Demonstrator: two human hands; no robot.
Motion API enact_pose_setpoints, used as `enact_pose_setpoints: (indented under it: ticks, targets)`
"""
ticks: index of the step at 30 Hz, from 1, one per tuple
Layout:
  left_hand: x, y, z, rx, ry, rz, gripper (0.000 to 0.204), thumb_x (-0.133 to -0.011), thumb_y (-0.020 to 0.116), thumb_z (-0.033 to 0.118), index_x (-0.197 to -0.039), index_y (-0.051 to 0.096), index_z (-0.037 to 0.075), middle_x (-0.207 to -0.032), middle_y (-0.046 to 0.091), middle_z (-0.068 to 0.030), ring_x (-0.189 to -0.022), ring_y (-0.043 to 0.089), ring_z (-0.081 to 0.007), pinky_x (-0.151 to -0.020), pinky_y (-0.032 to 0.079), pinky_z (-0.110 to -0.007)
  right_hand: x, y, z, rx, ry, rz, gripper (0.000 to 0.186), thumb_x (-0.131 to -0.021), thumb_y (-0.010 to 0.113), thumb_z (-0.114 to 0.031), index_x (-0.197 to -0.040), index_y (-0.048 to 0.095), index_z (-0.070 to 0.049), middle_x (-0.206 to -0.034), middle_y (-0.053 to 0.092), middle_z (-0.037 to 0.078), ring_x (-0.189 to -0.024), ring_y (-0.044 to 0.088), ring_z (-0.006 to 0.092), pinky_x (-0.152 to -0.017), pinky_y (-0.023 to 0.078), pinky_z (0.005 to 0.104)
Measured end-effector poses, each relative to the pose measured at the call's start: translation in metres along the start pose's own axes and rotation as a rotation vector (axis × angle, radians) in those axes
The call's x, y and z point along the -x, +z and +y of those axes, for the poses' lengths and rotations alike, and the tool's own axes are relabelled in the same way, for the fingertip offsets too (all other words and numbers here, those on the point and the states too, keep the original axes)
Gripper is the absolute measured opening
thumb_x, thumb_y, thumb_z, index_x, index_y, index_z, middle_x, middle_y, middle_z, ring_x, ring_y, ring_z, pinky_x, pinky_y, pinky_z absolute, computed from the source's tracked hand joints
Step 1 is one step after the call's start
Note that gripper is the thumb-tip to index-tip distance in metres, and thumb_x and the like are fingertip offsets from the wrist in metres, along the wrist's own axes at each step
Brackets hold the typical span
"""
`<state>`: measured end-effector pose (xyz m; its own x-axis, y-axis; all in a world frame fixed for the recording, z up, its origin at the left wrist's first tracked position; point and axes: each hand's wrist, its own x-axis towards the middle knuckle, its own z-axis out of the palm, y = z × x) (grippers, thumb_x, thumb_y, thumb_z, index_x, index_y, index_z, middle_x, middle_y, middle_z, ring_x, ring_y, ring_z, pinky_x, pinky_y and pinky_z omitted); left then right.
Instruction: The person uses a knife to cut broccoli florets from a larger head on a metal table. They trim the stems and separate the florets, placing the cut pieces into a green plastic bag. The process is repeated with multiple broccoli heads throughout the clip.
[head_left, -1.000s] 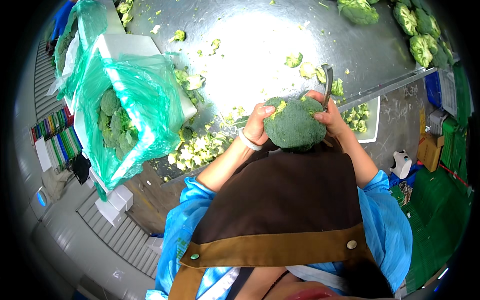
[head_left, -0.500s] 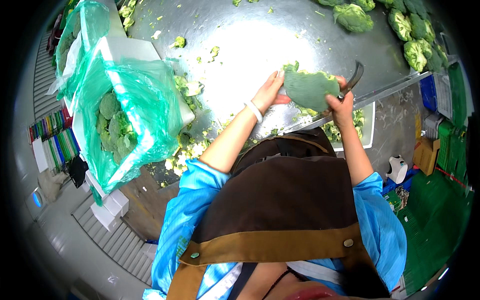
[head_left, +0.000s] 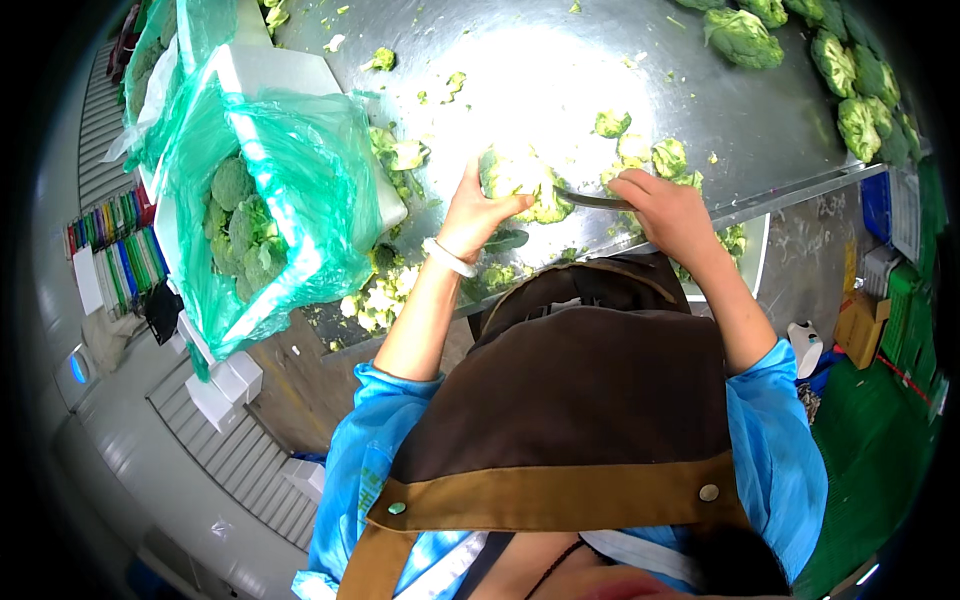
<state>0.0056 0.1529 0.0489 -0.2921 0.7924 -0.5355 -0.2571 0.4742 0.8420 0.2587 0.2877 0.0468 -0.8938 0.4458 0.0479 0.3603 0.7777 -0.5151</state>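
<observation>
My left hand (head_left: pixel 478 216) is closed round the side of a broccoli head (head_left: pixel 512 174), its underside and pale stalk side partly washed out by glare. From the right, my right hand (head_left: pixel 668 212) grips a curved knife (head_left: pixel 590 201), whose tip touches or nearly touches the broccoli. Cut florets (head_left: pixel 670 157) lie just beyond my right hand. A dark green leaf (head_left: pixel 506 240) is below my left hand.
On the left stands a white box (head_left: pixel 285 70) lined with a green plastic bag (head_left: pixel 325 150), holding broccoli heads (head_left: pixel 236 222). Several whole broccoli (head_left: pixel 745 40) sit at the far right of the metal table (head_left: pixel 770 110). A white bin (head_left: pixel 755 255) stands under the table's near edge.
The broccoli has been turned from its green crown to its cut side and moved left and down. The knife now points at it. Several florets now lie on the table near my right hand.
</observation>
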Motion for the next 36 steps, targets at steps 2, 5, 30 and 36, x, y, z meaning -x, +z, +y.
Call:
enact_pose_setpoints:
  ticks: [2, 5, 30, 36]
  targets:
    - [0.004, 0.000, 0.005, -0.107, -0.025, 0.001, 0.083, -0.072, 0.078, 0.001, -0.144, 0.038, 0.002, -0.125, 0.058, -0.0104, -0.115, 0.058, -0.0187, -0.096, 0.049, -0.031, -0.008, -0.002, -0.002, 0.090, 0.001, -0.129, 0.039, -0.082, 0.059, -0.003, -0.118, 0.061, -0.016, -0.108, 0.063, 0.000, -0.074, 0.066, 0.0268, -0.061, 0.052, 0.0381]
    - [0.006, 0.004, 0.008, -0.266, 0.016, 0.008, 0.079, -0.071, 0.079, 0.004, -0.141, 0.043, -0.001, -0.123, 0.059, -0.0111, -0.113, 0.058, -0.0186, -0.096, 0.048, -0.031, -0.017, 0.000, 0.004, 0.131, -0.036, -0.254, 0.039, -0.082, 0.059, -0.004, -0.118, 0.060, -0.017, -0.105, 0.062, 0.002, -0.072, 0.065, 0.0284, -0.061, 0.051, 0.0398]
    - [0.035, 0.014, 0.010, -0.479, 0.001, 0.114, 0.064, -0.068, 0.076, 0.010, -0.127, 0.059, -0.004, -0.094, 0.070, -0.0115, -0.081, 0.067, -0.0154, -0.075, 0.054, -0.030, 0.036, 0.021, 0.016, 0.035, 0.209, -0.542, 0.024, -0.083, 0.054, 0.002, -0.106, 0.061, -0.004, -0.086, 0.068, 0.017, -0.087, 0.067, 0.0374, -0.074, 0.052, 0.0476]
    - [0.021, -0.034, 0.023, -0.253, -0.044, 0.026, 0.064, -0.073, 0.076, 0.007, -0.132, 0.055, -0.007, -0.105, 0.069, -0.0083, -0.082, 0.062, -0.0095, -0.075, 0.051, -0.023, 0.013, 0.004, -0.016, -0.416, 0.163, -0.003, 0.041, -0.086, 0.069, -0.012, -0.126, 0.060, -0.007, -0.112, 0.069, 0.013, -0.095, 0.068, 0.0340, -0.079, 0.054, 0.0405]
